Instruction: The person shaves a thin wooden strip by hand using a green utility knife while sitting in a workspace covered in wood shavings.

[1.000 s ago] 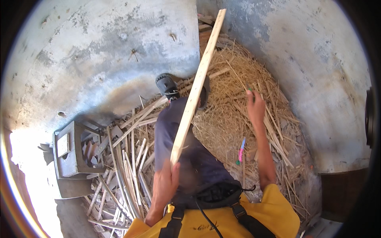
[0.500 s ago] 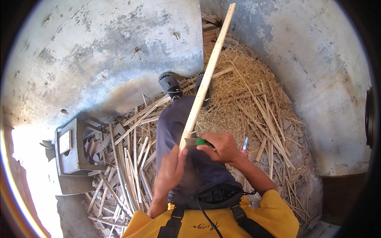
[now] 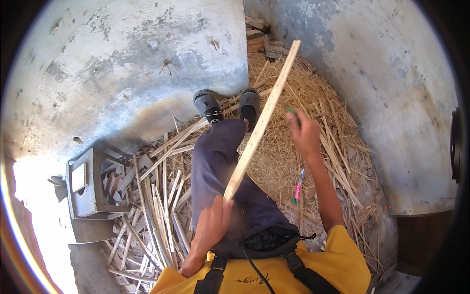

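Note:
My left hand (image 3: pixel 212 220) is closed around the lower end of a long pale wooden strip (image 3: pixel 262 122). The strip slants away from me over my leg, its far end to the upper right. Off to the strip's right, my right hand (image 3: pixel 306 134) is closed on a green-handled knife (image 3: pixel 290 111). The hand is apart from the wood, and the knife's blade cannot be made out here. A second knife (image 3: pixel 298 186), with a pink and green handle, lies on the straw near my right forearm.
Shavings (image 3: pixel 274 157) and loose wooden sticks (image 3: pixel 166 215) cover the floor around my legs. A grey box-like frame (image 3: pixel 90 183) stands at the left. Weathered walls rise ahead (image 3: pixel 122 63) and to the right (image 3: pixel 382 98). My shoes (image 3: pixel 206 104) rest near the front wall.
My right hand has moved from the strip's near end forward and right, taking the green-handled knife off the wood. The strip's far end has come lower and slightly right.

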### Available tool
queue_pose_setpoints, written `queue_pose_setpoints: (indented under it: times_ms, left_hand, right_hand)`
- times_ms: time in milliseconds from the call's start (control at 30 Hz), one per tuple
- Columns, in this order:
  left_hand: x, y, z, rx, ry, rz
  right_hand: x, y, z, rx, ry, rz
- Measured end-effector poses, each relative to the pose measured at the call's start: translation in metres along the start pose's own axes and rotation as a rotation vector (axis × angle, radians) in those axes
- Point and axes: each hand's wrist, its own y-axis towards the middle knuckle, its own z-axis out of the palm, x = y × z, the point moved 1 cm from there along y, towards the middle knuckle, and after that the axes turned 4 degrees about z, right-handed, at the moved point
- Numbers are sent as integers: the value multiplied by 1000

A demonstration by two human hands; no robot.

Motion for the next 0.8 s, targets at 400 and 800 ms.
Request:
queue_pose_setpoints:
  times_ms: [400,800]
  left_hand:
    - [-3,21,-1,-97,-53,59]
    - [-17,27,-6,-78,-21,-16]
  right_hand:
    - [85,-75,7,331,307,-301]
    - [97,-99,18,291,201,-299]
